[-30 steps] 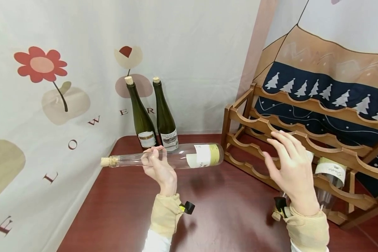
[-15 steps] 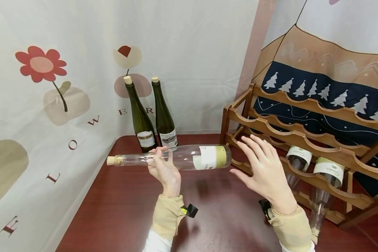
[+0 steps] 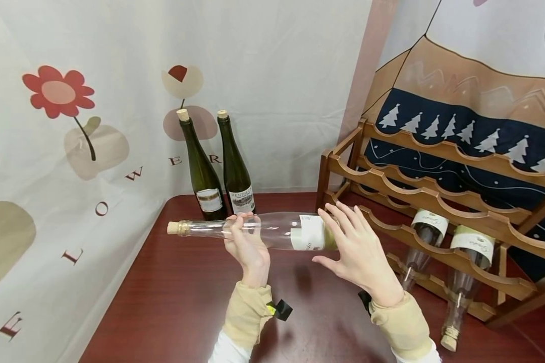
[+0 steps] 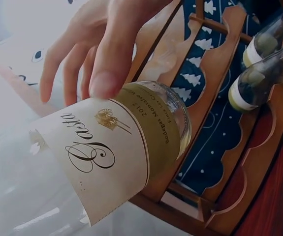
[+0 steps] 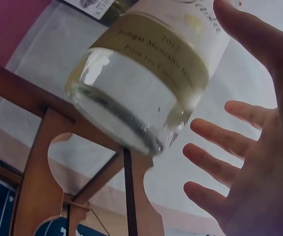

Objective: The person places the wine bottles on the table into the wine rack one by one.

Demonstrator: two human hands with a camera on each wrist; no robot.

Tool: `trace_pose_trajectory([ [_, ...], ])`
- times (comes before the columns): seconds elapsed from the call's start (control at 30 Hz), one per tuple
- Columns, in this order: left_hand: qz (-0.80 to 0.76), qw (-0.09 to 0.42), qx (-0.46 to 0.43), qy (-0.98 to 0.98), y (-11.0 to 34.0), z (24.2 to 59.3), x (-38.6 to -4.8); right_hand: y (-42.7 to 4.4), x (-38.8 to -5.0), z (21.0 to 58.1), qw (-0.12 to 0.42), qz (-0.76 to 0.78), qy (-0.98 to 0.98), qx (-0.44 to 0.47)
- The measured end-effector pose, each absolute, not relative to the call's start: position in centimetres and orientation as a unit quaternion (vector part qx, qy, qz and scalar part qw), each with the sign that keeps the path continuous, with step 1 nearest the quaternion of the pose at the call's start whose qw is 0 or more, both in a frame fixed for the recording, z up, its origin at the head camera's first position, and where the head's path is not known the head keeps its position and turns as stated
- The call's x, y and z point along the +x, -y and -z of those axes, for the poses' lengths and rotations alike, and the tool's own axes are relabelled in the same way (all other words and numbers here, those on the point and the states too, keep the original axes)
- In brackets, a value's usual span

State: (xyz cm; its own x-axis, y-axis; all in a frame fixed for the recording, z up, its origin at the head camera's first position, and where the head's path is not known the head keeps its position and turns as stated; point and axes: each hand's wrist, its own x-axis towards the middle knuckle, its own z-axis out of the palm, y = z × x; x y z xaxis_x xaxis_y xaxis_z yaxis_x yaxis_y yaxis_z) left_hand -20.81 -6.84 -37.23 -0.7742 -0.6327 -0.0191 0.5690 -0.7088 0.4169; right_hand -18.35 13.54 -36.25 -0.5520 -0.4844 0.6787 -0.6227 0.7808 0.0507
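Left hand (image 3: 249, 249) grips clear bottle (image 3: 278, 231); right hand (image 3: 360, 252) outspread; hides base (image 5: 115, 118) in head view

The held bottle (image 3: 277, 229) is clear — its label (image 3: 313, 232) white and olive.

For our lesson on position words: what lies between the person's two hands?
In the head view, part of the clear bottle, with its white label, lies between the left hand and right hand.
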Motion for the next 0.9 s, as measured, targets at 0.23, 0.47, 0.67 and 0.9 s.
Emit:
trace_pose_trajectory([
  [0.23,0.923,0.313,0.076,0.211,5.8,37.4,-20.7,-12.9,-18.5,36.8,0.342,-0.083,0.881,0.316],
  [0.47,0.926,0.297,0.077,0.221,5.1,37.5,-20.5,-12.6,-18.6,37.0,0.337,-0.07,0.889,0.303],
  [0.67,0.926,0.29,0.077,0.231,4.7,37.4,-20.2,-12.6,-18.6,37.1,0.337,-0.061,0.891,0.298],
  [0.9,0.929,0.282,0.072,0.228,4.4,37.5,-20.0,-12.8,-18.7,37.3,0.333,-0.058,0.892,0.298],
])
